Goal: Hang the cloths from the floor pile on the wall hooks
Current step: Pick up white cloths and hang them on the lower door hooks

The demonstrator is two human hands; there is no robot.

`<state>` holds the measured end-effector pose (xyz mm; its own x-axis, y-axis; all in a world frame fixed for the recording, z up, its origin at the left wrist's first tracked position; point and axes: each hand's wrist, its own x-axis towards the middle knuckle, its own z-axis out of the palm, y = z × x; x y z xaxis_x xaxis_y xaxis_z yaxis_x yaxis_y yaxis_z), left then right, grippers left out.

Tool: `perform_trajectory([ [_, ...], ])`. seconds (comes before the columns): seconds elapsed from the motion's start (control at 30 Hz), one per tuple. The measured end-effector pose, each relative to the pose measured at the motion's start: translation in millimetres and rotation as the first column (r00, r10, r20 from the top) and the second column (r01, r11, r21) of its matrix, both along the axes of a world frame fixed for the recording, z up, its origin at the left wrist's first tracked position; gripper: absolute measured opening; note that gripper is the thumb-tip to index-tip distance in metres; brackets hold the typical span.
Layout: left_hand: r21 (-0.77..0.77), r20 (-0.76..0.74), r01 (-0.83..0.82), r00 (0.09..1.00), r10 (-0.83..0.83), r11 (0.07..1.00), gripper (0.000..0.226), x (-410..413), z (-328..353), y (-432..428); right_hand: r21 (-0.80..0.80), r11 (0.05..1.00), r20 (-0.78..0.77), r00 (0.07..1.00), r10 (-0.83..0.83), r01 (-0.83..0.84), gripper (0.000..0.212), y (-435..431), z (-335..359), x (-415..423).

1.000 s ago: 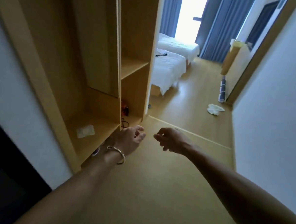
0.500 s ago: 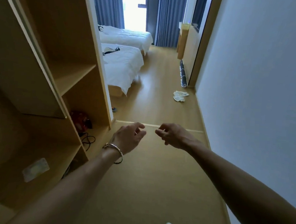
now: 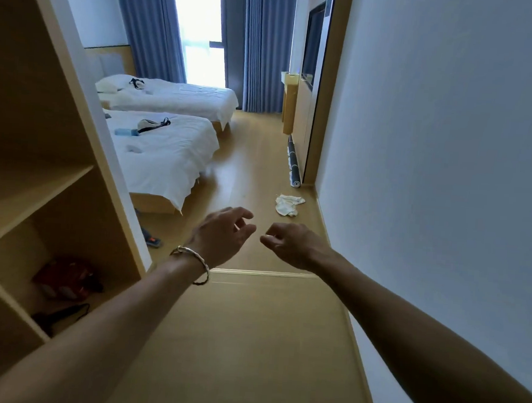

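Two hands reach out in front of us, and both of them hold nothing. Our left hand (image 3: 224, 236) has its fingers bent a little and spread apart. A silver bracelet (image 3: 196, 258) sits on its wrist. Our right hand (image 3: 293, 244) is just beside it, not touching, with its fingers softly curled down.

We use the near bed (image 3: 167, 156) to say where things are. It has a white cover, and a small bag with a dark strap (image 3: 152, 124) lies on top of it. Both hands are closer to us than the foot of the near bed.

The pile of white cloths (image 3: 288, 204) lies crumpled on the wooden floor (image 3: 242, 341). It is to the right of the near bed's foot corner, across a strip of bare floor, close to the white wall (image 3: 435, 150). Our hands do not touch it.

A rolled mat (image 3: 293, 162) lies on the floor to the right of the near bed, a bit farther away than the cloths. The far bed (image 3: 177, 96) stands just behind the near bed. Blue curtains (image 3: 260, 43) and a bright window (image 3: 201, 30) are behind both beds.

The open wooden closet (image 3: 55, 186) stands to the left of the near bed, closer to us. A red thing (image 3: 64, 278) sits on its low shelf, but it is too blurry for us to name.
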<state>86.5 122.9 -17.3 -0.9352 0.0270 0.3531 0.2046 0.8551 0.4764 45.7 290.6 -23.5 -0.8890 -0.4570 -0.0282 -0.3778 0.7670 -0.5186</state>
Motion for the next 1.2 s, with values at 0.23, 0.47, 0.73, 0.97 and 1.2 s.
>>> perform_trajectory([
  [0.23, -0.007, 0.028, 0.013, 1.0, -0.013, 1.0, 0.028, -78, -8, 19, -0.004, 0.999, 0.002, 0.999, -0.04, 0.04, 0.034, 31, -4, -79],
  [0.47, 0.025, 0.051, 0.037, 0.998, -0.038, 0.999, 0.03, -170, -15, 12, 0.048, 0.998, 0.021, 0.999, -0.035, 0.033, 0.035, 24, -19, -164],
  [0.73, 0.134, 0.138, 0.05, 0.988, -0.069, 0.99, 0.026, -333, -34, -15, 0.15, 0.983, 0.0, 0.994, -0.107, 0.106, 0.035, 8, -12, -306],
  [0.97, 0.139, 0.187, 0.1, 0.974, -0.126, 0.985, 0.028, -447, -44, -18, 0.195, 0.965, 0.037, 0.982, -0.186, 0.175, 0.036, 8, -13, -405],
  [1.2, 0.128, 0.198, 0.142, 0.966, -0.165, 0.982, 0.027, -525, -49, -18, 0.187, 0.964, 0.043, 0.978, -0.202, 0.191, 0.037, 0, -20, -484],
])
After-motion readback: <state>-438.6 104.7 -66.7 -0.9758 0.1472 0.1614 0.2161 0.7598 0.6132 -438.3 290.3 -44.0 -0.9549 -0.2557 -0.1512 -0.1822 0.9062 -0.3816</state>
